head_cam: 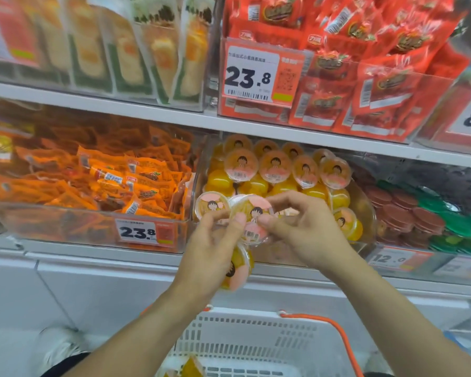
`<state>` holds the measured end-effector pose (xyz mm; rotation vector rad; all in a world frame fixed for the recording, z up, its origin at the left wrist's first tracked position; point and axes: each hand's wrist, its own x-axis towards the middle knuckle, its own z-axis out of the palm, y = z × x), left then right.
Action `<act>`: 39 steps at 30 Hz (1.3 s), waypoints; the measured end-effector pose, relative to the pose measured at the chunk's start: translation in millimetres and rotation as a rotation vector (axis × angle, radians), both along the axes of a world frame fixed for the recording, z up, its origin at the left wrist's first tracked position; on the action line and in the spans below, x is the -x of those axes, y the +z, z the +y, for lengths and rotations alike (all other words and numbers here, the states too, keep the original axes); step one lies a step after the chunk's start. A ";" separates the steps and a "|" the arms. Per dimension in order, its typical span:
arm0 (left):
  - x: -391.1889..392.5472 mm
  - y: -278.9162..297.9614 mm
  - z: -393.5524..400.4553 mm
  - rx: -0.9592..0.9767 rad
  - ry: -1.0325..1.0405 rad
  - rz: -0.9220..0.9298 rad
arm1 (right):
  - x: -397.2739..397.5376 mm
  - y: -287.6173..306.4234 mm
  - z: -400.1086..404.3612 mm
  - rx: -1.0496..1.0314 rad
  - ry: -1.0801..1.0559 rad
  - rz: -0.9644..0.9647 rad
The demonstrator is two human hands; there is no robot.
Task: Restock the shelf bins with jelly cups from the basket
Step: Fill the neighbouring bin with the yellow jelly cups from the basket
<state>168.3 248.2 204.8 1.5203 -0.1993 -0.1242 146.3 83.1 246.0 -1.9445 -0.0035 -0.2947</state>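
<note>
1. Head view, hands: left hand (215, 240) raised in front of the shelf, thumb pressed on the lid of a round clear-plastic orange jelly cup with a pink cartoon lid (252, 219), fingers curled behind it. A second orange jelly cup with the same pink lid (238, 268) tucked lower in the same palm, tilted on its side.
2. Right hand (302, 227) meeting the left at the upper cup, thumb tip on the lid, remaining fingers bent over the cup's right edge; both hands clamped on that one cup.
3. Held cup level with the front wall of the clear plastic shelf bin (365, 213) on the middle shelf, just in front of it.
4. Inside that bin: stacked orange jelly cups (269, 167) with matching lids, most facing forward, one more (211, 205) against the bin's left front corner, beside the held cup.
5. White slotted plastic basket with an orange handle (245, 338) below the forearms, near the bottom edge; contents mostly hidden.
6. Neighbouring bins: orange foil snack packets (106, 180) to the left behind a 23.8 price tag (144, 234); dark red and green round lidded cups (419, 219) to the right.
7. Upper shelf: red snack packets (365, 63) behind a larger 23.8 price label (259, 74), pale upright pouches (120, 44) to the left.
</note>
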 end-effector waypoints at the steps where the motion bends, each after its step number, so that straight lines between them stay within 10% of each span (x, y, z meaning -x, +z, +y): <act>1: -2.7 1.2 0.4 0.003 0.035 0.022 | -6.7 2.5 -0.3 0.050 -0.043 -0.015; 20: -80.0 65.6 -26.4 -1.061 -0.080 -0.153 | -49.5 -2.7 -36.1 -0.078 -0.358 -0.173; 39: -86.1 69.5 -37.8 -1.116 -0.311 -0.111 | -65.5 -8.5 -38.4 0.014 -0.338 -0.268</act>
